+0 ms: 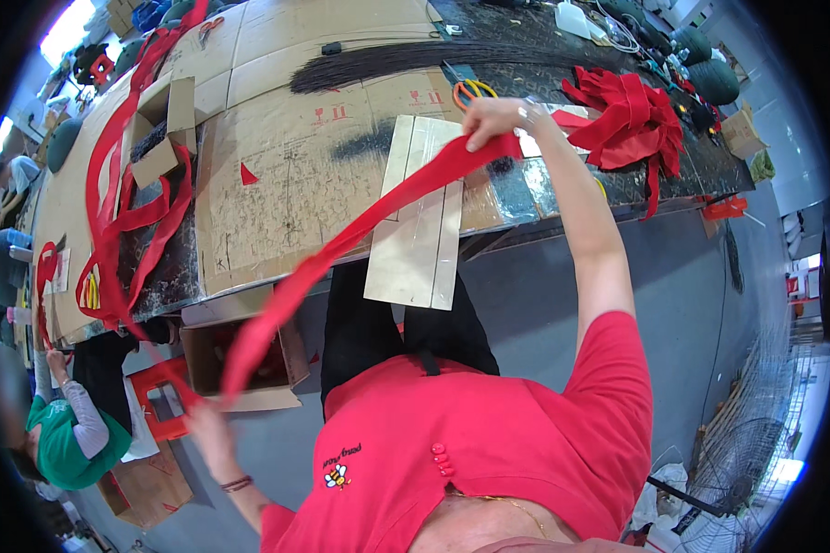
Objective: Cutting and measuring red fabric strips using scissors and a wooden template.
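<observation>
A long red ribbon (341, 241) stretches diagonally between my two hands. My right hand (493, 120) is closed on its upper end, over the table just above a pale flat board (413, 230). That board overhangs the table's near edge and has a thin dark line along its length. My left hand (210, 431), low at the left and smeared by motion, grips the ribbon where it bends back toward loose red ribbon loops (148, 217) on the table. Close to my right hand lie orange-handled scissors (470, 90) and a heap of red ribbon pieces (632, 124).
Cardboard (277, 175) covers much of the table (341, 101). A bundle of thin dark rods (378, 66) lies at the back, and a small open box (161, 134) stands left. Below are a cardboard box (249, 359) and a red stool (161, 401). A co-worker in green (78, 438) handles ribbon at far left.
</observation>
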{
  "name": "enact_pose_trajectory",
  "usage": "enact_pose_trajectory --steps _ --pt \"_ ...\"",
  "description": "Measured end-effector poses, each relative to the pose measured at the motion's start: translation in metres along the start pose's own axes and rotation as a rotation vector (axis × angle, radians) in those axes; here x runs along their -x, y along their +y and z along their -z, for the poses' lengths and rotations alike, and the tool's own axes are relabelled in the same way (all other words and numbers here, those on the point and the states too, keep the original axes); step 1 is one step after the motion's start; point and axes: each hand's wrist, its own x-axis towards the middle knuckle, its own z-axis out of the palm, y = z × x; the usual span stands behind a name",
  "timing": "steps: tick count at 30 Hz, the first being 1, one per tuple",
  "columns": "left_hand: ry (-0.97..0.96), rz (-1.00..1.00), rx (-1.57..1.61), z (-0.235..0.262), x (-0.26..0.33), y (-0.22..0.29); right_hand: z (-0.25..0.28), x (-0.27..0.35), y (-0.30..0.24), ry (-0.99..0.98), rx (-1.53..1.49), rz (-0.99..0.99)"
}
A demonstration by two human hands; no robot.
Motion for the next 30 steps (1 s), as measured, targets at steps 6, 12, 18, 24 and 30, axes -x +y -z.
enact_pose_trajectory --steps 6,12,18,24,30 --pt "0.367 -0.329 0.658 0.028 -0.035 0.101 -0.003 -0.051 -0.025 -0.121 -0.094 -0.059" --pt "0.607 -0.963 1.011 0.116 -0.151 0.296 -0.027 -0.006 -0.057 -0.026 -0.198 0.080" --pt "-0.296 -1.017 1.351 0.131 -0.119 0.379 -0.014 0.049 -0.093 0.175 -0.032 0.045" --pt "-0.794 -0.696 1.889 0.073 -0.070 0.346 -0.061 0.082 -0.048 1.089 0.482 0.016" --pt "-0.773 -0.472 1.948 0.023 -0.024 0.325 -0.179 0.088 -0.055 1.021 -0.501 -0.595"
